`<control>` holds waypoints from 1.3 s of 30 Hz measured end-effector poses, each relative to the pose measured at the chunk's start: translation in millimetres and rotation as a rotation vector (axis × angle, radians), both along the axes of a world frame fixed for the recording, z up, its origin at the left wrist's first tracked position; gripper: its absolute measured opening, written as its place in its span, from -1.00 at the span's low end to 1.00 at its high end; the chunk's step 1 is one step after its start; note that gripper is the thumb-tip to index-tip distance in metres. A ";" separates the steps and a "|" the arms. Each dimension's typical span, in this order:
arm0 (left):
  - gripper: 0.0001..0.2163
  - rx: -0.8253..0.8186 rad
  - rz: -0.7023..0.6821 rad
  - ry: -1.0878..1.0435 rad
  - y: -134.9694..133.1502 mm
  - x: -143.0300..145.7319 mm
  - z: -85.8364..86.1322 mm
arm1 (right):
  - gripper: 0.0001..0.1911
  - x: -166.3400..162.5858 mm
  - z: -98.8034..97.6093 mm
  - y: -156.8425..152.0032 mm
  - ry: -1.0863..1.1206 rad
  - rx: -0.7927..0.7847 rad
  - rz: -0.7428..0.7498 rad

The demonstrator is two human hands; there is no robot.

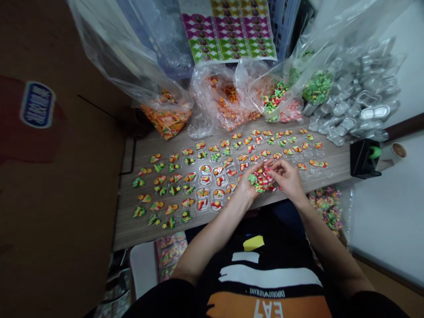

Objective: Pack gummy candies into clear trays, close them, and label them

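Note:
My left hand (pixel 249 182) is cupped, palm up, around a small heap of coloured pieces. Some are red and white (pixel 261 178), others green tree-like pieces (pixel 258 188). Over that palm, the fingertips of my right hand (pixel 289 177) pinch a small red-and-white piece (pixel 269 173). Below and around both hands lie rows of shallow clear plastic trays (pixel 205 176). Many hold an orange-and-green piece at the top with a green tree-like or red-and-white piece under it. Trays to the right hold only orange-topped pieces (pixel 301 166).
Along the back of the table (pixel 127 227) stand plastic bags of orange pieces (pixel 170 119), brown-orange pieces (pixel 228 104) and mixed pieces (pixel 276 99). A pile of clear containers (pixel 357 99) lies right, behind a black tape dispenser (pixel 364 158) and a cup (pixel 399 151). Label sheets (pixel 232 31) hang behind.

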State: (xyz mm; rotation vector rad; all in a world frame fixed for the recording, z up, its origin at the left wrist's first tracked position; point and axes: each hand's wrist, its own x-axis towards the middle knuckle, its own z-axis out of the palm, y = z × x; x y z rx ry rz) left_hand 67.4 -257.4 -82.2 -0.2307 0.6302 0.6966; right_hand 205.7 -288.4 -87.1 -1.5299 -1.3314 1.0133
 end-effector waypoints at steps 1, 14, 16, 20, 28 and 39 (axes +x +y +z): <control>-0.66 -0.002 -0.008 0.005 -0.8 0.4 -1.5 | -0.81 0.1 -0.2 -2.2 0.031 -0.012 -0.013; -0.74 -0.097 -0.009 0.028 -4.1 5.9 -5.6 | -0.84 13.3 4.5 -6.8 -0.100 0.160 -0.253; -0.74 -0.106 -0.014 0.004 -3.5 3.9 -6.3 | -0.85 22.3 3.0 -3.8 -0.118 0.183 -0.287; -0.71 -0.135 -0.007 0.003 -0.7 -0.8 -2.0 | -0.86 52.1 -9.5 8.2 -0.282 0.237 -0.359; -0.78 -0.125 0.020 0.033 1.5 -5.1 -5.1 | -0.87 70.9 -37.6 15.1 -0.728 0.279 -0.190; -0.77 -0.140 0.043 0.007 2.7 -5.4 -10.6 | -0.80 79.0 -36.1 11.6 -0.692 0.219 -0.200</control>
